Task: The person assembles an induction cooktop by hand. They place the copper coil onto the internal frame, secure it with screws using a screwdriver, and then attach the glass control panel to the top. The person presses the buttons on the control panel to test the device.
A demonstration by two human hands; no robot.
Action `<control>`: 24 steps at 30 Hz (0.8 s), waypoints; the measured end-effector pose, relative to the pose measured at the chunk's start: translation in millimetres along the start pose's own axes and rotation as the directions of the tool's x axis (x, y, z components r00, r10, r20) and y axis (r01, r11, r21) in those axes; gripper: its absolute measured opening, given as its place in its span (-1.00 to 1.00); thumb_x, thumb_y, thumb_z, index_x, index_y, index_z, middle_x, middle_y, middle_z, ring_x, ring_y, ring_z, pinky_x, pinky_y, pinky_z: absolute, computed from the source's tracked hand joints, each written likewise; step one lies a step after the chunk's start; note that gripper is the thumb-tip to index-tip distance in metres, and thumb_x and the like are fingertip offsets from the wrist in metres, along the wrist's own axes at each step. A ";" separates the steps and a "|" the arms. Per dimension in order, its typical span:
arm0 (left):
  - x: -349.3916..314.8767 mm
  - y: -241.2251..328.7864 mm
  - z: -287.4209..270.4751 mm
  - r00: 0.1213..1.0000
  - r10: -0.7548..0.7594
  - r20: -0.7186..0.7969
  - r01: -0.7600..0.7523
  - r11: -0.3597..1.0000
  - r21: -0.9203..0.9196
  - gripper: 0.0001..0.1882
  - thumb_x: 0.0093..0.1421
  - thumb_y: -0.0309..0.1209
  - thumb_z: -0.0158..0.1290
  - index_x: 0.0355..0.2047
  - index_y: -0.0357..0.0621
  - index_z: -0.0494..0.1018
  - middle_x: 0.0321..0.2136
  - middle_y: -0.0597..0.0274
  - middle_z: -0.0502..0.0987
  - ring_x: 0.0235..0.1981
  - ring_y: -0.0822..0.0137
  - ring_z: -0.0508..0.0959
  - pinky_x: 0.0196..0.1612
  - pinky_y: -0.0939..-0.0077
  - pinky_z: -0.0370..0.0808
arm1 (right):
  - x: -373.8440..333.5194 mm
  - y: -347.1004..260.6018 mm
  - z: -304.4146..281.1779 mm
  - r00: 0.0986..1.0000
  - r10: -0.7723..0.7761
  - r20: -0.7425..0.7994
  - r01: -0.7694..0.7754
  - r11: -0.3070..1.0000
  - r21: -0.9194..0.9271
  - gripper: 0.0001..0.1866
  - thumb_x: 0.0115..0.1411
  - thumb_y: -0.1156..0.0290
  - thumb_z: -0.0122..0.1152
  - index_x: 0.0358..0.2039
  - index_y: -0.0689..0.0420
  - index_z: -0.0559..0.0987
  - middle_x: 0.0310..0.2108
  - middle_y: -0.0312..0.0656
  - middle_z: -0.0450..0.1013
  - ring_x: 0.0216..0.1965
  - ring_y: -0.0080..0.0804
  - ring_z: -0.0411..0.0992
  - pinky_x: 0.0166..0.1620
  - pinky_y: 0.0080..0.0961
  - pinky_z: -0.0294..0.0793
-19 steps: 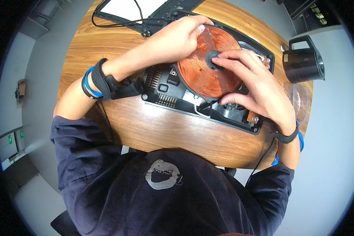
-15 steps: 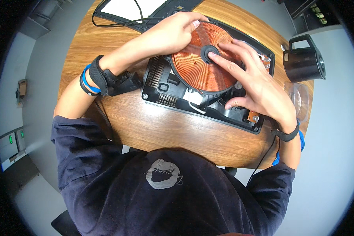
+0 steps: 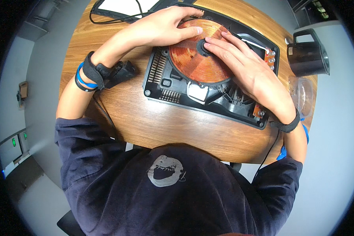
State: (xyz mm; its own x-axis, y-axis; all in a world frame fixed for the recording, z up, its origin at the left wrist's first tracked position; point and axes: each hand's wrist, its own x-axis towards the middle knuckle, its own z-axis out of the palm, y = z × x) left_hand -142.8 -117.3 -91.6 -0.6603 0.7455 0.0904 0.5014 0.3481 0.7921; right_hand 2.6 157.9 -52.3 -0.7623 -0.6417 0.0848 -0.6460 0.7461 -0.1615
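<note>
A round copper induction coil (image 3: 185, 59) with a black centre hub sits in the opened black housing of an induction cooker (image 3: 169, 89). My left hand (image 3: 165, 29) is at the coil's far left edge, its thumb on the windings and its fingers curled over the rim; the fingertips are partly hidden. From the right, my right hand (image 3: 251, 70) lies across the coil with its fingers stretched out, their tips by the hub. Under the coil show a fan and vent slots. Small orange circuit boards (image 3: 270, 59) line the housing's right side.
A black panel with a white face (image 3: 120, 8) and a black cable lie at the far left of the wooden table (image 3: 126, 118). At the right stand a black jug (image 3: 306, 57) and a clear plastic container (image 3: 301, 94). A black device (image 3: 122, 74) is near my left wrist.
My right hand has flattened onto the coil, its thumb no longer showing. My left thumb has moved from the rim onto the windings. The coil appears slightly turned.
</note>
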 end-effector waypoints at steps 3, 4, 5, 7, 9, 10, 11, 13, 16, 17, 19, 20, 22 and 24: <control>-7.1 0.6 -6.3 0.993 0.115 0.015 -0.116 0.984 0.136 -0.14 0.38 0.00 0.45 0.50 -0.29 0.47 0.25 -0.21 0.71 0.24 -0.01 0.74 0.34 0.22 0.64 | -1.8 2.8 -2.9 0.998 -0.026 0.063 0.029 0.999 -0.039 -0.27 0.52 0.28 -0.11 0.68 0.03 0.32 0.67 -0.14 0.27 0.71 0.12 0.13 0.57 -0.01 0.34; -8.2 1.6 -8.5 0.985 0.173 0.019 -0.173 0.961 0.215 -0.10 0.34 0.01 0.49 0.51 -0.28 0.46 0.27 -0.22 0.70 0.25 -0.02 0.73 0.35 0.22 0.64 | -1.9 3.6 -3.2 0.998 -0.016 0.065 0.018 0.999 -0.030 -0.27 0.52 0.28 -0.11 0.68 0.03 0.32 0.67 -0.14 0.27 0.71 0.12 0.13 0.57 -0.02 0.34; -15.6 7.3 -10.8 0.986 0.162 0.029 -0.165 0.972 0.167 -0.03 0.28 0.00 0.54 0.53 -0.26 0.44 0.31 -0.21 0.67 0.28 -0.03 0.71 0.37 0.22 0.63 | -1.7 4.2 -3.2 0.998 -0.007 0.067 0.009 1.000 -0.020 -0.27 0.52 0.28 -0.11 0.68 0.03 0.32 0.67 -0.14 0.27 0.71 0.12 0.13 0.58 -0.02 0.34; -18.8 10.8 -10.5 0.985 0.141 0.095 -0.154 0.977 0.150 0.02 0.21 -0.17 0.61 0.60 -0.08 0.38 0.38 -0.07 0.62 0.33 0.10 0.65 0.42 0.23 0.60 | -2.0 4.8 -4.3 0.998 0.008 0.070 -0.008 1.000 -0.004 -0.27 0.52 0.28 -0.11 0.68 0.04 0.33 0.67 -0.13 0.28 0.71 0.14 0.12 0.58 -0.02 0.33; -20.6 13.8 -10.4 0.977 0.152 0.148 -0.173 0.975 0.142 0.19 0.06 -0.32 0.68 0.67 0.06 0.31 0.47 -0.02 0.55 0.44 0.06 0.57 0.53 0.16 0.50 | -4.6 5.2 -5.1 0.997 0.014 0.078 -0.014 1.000 0.002 -0.27 0.51 0.30 -0.10 0.68 0.04 0.33 0.67 -0.13 0.27 0.72 0.14 0.11 0.60 -0.01 0.32; -21.2 11.8 -9.8 0.966 0.200 0.163 -0.224 0.965 0.140 0.22 0.04 -0.33 0.69 0.67 0.06 0.30 0.49 -0.04 0.52 0.47 0.03 0.53 0.56 0.15 0.47 | -5.7 5.2 -5.1 0.997 0.014 0.081 -0.015 1.000 0.007 -0.27 0.51 0.31 -0.10 0.67 0.04 0.34 0.67 -0.12 0.27 0.73 0.15 0.10 0.60 -0.01 0.32; -22.2 8.8 -8.9 0.952 0.248 0.177 -0.274 0.952 0.137 0.24 0.02 -0.34 0.69 0.68 0.07 0.28 0.51 -0.07 0.49 0.51 -0.01 0.50 0.58 0.13 0.45 | -6.5 5.6 -5.0 0.996 0.012 0.086 -0.013 1.000 0.008 -0.27 0.51 0.31 -0.10 0.67 0.04 0.34 0.67 -0.12 0.27 0.73 0.15 0.09 0.62 -0.01 0.31; -22.7 4.4 -7.6 0.927 0.300 0.225 -0.338 0.928 0.154 0.33 -0.06 -0.42 0.70 0.70 0.07 0.23 0.60 -0.16 0.34 0.62 -0.14 0.34 0.67 0.07 0.34 | -7.8 6.2 -4.7 0.995 0.013 0.098 -0.013 1.000 0.008 -0.27 0.51 0.32 -0.09 0.67 0.04 0.34 0.67 -0.12 0.27 0.74 0.15 0.07 0.64 -0.01 0.28; -27.3 3.6 -1.9 0.941 0.246 0.232 -0.296 0.931 0.214 0.35 -0.07 -0.48 0.69 0.71 0.07 0.21 0.64 -0.19 0.24 0.64 -0.20 0.29 0.68 0.07 0.33 | -6.9 3.3 -6.5 0.991 0.034 0.128 -0.036 0.999 0.011 -0.27 0.51 0.35 -0.10 0.68 0.04 0.33 0.67 -0.13 0.26 0.75 0.13 0.05 0.68 -0.02 0.26; -27.4 1.1 -1.2 0.935 0.259 0.240 -0.308 0.932 0.193 0.35 -0.08 -0.50 0.68 0.71 0.08 0.21 0.66 -0.18 0.21 0.65 -0.20 0.28 0.68 0.08 0.33 | -6.5 3.5 -6.2 0.991 0.027 0.129 -0.028 1.000 0.006 -0.27 0.50 0.36 -0.09 0.67 0.04 0.33 0.67 -0.14 0.26 0.75 0.12 0.05 0.67 -0.02 0.28; -26.2 -6.7 0.7 0.922 0.290 0.256 -0.334 0.931 0.147 0.37 -0.08 -0.55 0.66 0.72 0.10 0.19 0.69 -0.18 0.14 0.65 -0.21 0.27 0.68 0.09 0.33 | -6.2 4.4 -5.4 0.991 0.017 0.130 -0.016 1.000 -0.007 -0.27 0.50 0.38 -0.08 0.67 0.05 0.33 0.67 -0.16 0.26 0.75 0.11 0.05 0.66 -0.04 0.33; -26.6 -8.5 2.0 0.922 0.294 0.253 -0.338 0.929 0.152 0.36 -0.08 -0.55 0.66 0.72 0.10 0.19 0.69 -0.18 0.14 0.65 -0.21 0.27 0.68 0.10 0.34 | -6.5 4.5 -5.1 0.991 0.018 0.134 -0.017 1.000 -0.004 -0.27 0.50 0.39 -0.06 0.67 0.05 0.33 0.67 -0.17 0.26 0.74 0.11 0.05 0.64 -0.05 0.35; -28.1 -11.0 3.9 0.922 0.300 0.246 -0.344 0.925 0.163 0.36 -0.08 -0.56 0.65 0.71 0.11 0.20 0.68 -0.19 0.15 0.65 -0.21 0.27 0.67 0.11 0.35 | -6.6 4.6 -4.4 0.990 0.018 0.138 -0.018 1.000 0.002 -0.27 0.49 0.42 -0.03 0.67 0.05 0.33 0.67 -0.19 0.26 0.74 0.10 0.06 0.62 -0.07 0.40; -29.1 -14.7 5.4 0.924 0.302 0.234 -0.344 0.923 0.170 0.34 -0.07 -0.56 0.65 0.71 0.10 0.21 0.68 -0.18 0.16 0.64 -0.22 0.29 0.66 0.10 0.37 | -6.4 6.8 -3.0 0.991 0.005 0.135 0.000 0.999 -0.033 -0.27 0.48 0.44 -0.01 0.66 0.04 0.34 0.67 -0.21 0.27 0.74 0.09 0.07 0.61 -0.10 0.43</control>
State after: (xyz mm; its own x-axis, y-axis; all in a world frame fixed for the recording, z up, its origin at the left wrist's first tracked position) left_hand -127.9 -141.0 -109.1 -0.3284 0.9269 0.1817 0.7854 0.1611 0.5977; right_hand 3.0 167.6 -51.0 -0.7530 -0.6562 -0.0493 -0.6467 0.7517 -0.1294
